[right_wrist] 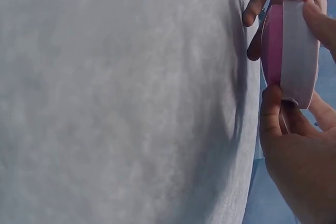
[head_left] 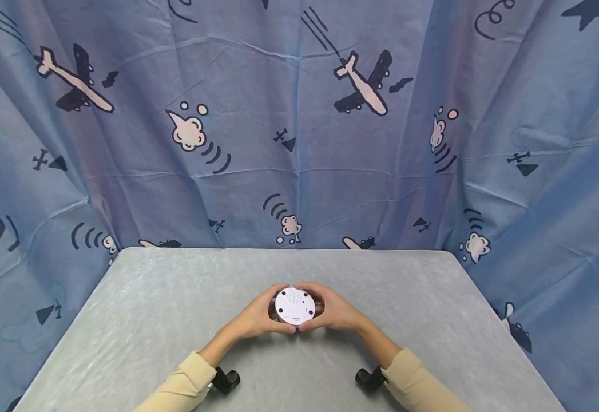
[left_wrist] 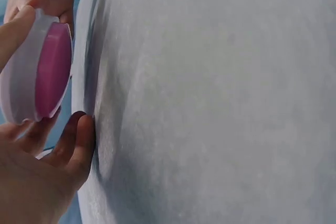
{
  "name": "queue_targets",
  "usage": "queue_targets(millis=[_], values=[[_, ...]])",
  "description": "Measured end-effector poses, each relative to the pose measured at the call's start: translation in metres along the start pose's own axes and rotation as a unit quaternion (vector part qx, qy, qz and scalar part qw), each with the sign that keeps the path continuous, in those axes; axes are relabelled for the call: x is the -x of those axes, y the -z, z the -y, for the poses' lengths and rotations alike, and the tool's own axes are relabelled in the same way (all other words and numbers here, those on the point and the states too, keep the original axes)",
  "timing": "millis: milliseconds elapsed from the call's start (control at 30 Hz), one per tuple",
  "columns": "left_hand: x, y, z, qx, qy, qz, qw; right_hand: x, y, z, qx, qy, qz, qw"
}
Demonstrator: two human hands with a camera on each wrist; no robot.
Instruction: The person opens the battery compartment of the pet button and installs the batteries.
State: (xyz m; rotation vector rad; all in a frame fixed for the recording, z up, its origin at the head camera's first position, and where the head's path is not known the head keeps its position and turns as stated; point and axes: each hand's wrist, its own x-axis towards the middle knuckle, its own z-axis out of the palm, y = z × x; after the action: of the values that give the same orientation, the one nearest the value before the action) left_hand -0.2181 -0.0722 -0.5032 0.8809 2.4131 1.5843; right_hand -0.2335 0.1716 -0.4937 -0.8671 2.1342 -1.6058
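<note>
Both hands hold a round white and pink device [head_left: 295, 306] between them, just above the table. Its white face, with a patch of small holes and several dark round feet, is turned up toward the head camera. The left hand [head_left: 256, 316] grips the left edge, its thumb at the near side. Around the right edge curl the thumb and fingers of the right hand [head_left: 338, 310]. In the left wrist view the device's pink part [left_wrist: 54, 71] faces down to the table. The right wrist view shows its white side wall [right_wrist: 299, 56] pinched by thumb and fingers.
A grey cloth-covered table [head_left: 175, 297] lies under the hands. Behind it and at its sides hangs a blue curtain [head_left: 258, 131] printed with planes and clouds. Each wrist wears a black camera [head_left: 225, 380], below rolled beige sleeves [head_left: 423, 380].
</note>
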Motion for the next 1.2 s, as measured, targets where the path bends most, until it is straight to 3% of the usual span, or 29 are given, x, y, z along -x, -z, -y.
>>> queue_targets(millis=[133, 400, 567, 667, 800, 967, 1067, 1200], values=[[0.0, -0.001, -0.002, 0.019, -0.008, -0.004, 0.9998, 0.001, 0.0, 0.006, 0.0, 0.0, 0.004, 1.0], [0.0, -0.002, -0.011, 0.034, -0.004, -0.028, 0.999, -0.001, -0.001, 0.019, 0.131, 0.019, -0.007, 0.9912], [0.0, -0.002, -0.014, 0.058, -0.004, -0.009, 0.9983, -0.001, 0.002, 0.017, 0.146, 0.041, -0.008, 0.9884], [0.002, -0.002, -0.011, 0.107, 0.003, 0.016, 0.9941, 0.001, 0.003, 0.017, 0.132, 0.035, -0.004, 0.9906], [0.004, -0.002, -0.005, 0.164, 0.01, 0.041, 0.9856, 0.004, 0.002, 0.019, 0.054, 0.018, 0.002, 0.9984], [0.004, -0.006, -0.001, 0.175, -0.006, 0.049, 0.9833, 0.003, -0.001, 0.022, -0.014, 0.015, 0.006, 0.9998], [0.003, -0.007, -0.001, 0.18, -0.005, 0.045, 0.9827, 0.003, -0.001, 0.023, -0.005, 0.015, 0.002, 0.9999], [0.005, -0.007, -0.004, 0.191, 0.019, 0.054, 0.9799, 0.003, -0.001, 0.025, 0.037, 0.024, -0.007, 0.999]])
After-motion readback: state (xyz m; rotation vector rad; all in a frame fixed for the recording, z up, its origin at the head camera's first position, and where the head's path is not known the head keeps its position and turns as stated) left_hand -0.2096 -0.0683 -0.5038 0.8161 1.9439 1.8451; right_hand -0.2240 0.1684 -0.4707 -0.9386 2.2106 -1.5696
